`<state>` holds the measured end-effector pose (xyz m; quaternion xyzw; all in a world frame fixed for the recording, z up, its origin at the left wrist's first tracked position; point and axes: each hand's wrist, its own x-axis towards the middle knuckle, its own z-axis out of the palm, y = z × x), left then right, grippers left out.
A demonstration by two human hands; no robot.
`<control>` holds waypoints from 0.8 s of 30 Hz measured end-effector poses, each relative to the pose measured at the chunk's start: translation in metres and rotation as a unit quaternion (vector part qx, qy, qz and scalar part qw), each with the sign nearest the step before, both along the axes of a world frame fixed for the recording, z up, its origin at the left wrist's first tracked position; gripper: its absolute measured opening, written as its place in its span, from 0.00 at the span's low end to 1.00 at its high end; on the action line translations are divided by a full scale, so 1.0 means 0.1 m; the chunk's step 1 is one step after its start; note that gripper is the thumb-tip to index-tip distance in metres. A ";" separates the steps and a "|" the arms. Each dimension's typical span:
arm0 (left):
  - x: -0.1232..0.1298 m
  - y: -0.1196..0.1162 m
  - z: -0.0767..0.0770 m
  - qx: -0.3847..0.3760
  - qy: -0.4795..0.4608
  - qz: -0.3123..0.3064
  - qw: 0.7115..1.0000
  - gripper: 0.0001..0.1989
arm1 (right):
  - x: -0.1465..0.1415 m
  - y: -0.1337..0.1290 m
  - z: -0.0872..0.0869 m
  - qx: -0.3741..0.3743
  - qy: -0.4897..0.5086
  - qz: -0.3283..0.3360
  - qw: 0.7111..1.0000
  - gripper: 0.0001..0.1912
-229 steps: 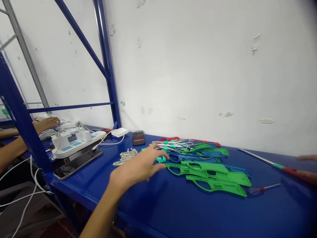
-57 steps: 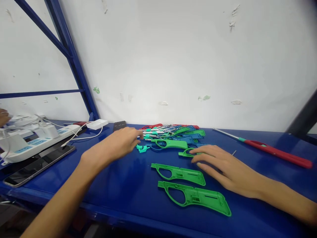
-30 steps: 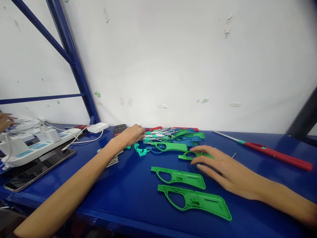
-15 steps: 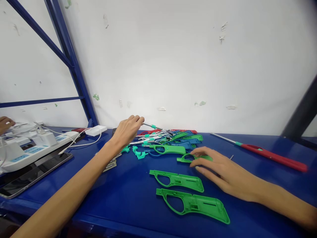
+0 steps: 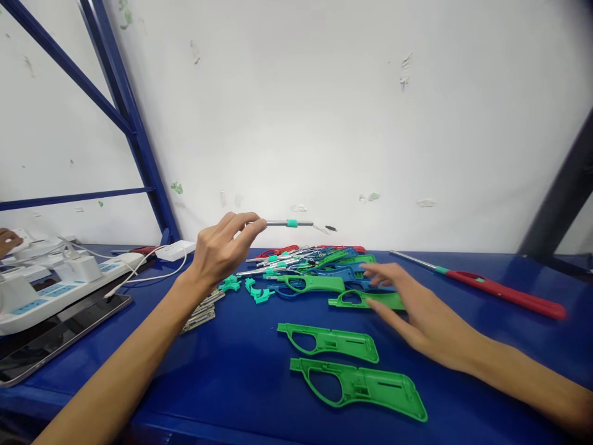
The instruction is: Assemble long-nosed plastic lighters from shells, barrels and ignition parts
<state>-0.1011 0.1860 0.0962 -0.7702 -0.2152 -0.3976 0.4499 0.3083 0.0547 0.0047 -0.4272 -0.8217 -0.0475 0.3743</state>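
My left hand (image 5: 226,247) pinches one end of a metal lighter tube (image 5: 301,223), raised above the pile. The tube carries a teal collar, and a thin wire with a small black piece trails from its far end. My right hand (image 5: 417,306) has its fingers apart, beside a green lighter shell half (image 5: 348,300) that it partly covers. Two more green shell halves, one farther (image 5: 328,341) and one nearer (image 5: 364,388), lie with their hollow sides up. Behind them spreads a pile of metal tubes (image 5: 278,267) with red, blue and green shells.
Small teal plastic parts (image 5: 258,292) sit left of the pile, near flat metal-looking pieces (image 5: 202,311). A red long-neck lighter (image 5: 504,294) lies on the right. Leftward are a power strip (image 5: 111,272), a phone (image 5: 69,337) and another person's hand (image 5: 8,240).
My left hand has lifted the metal tube clear of the pile, its wire now hanging free. My right hand's fingers have spread and risen slightly off the green shell half.
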 end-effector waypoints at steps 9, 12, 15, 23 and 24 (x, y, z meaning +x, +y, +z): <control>0.21 -0.11 0.06 0.184 -0.009 -0.203 0.962 0.07 | 0.01 0.06 0.01 0.099 0.093 -0.060 0.989 0.32; 0.25 -0.18 0.01 0.172 -0.011 -0.216 0.961 0.08 | 0.02 0.04 0.02 0.086 0.080 -0.056 0.991 0.24; 0.27 -0.23 -0.02 0.152 -0.012 -0.216 0.964 0.09 | 0.03 0.01 0.03 0.083 0.066 -0.053 0.993 0.19; 0.26 -0.25 -0.08 0.129 -0.043 -0.175 0.975 0.30 | 0.05 -0.03 0.08 0.111 0.021 -0.029 0.993 0.27; 0.25 -0.24 -0.09 0.130 -0.045 -0.172 0.975 0.30 | 0.05 -0.03 0.09 0.105 0.013 -0.022 0.994 0.35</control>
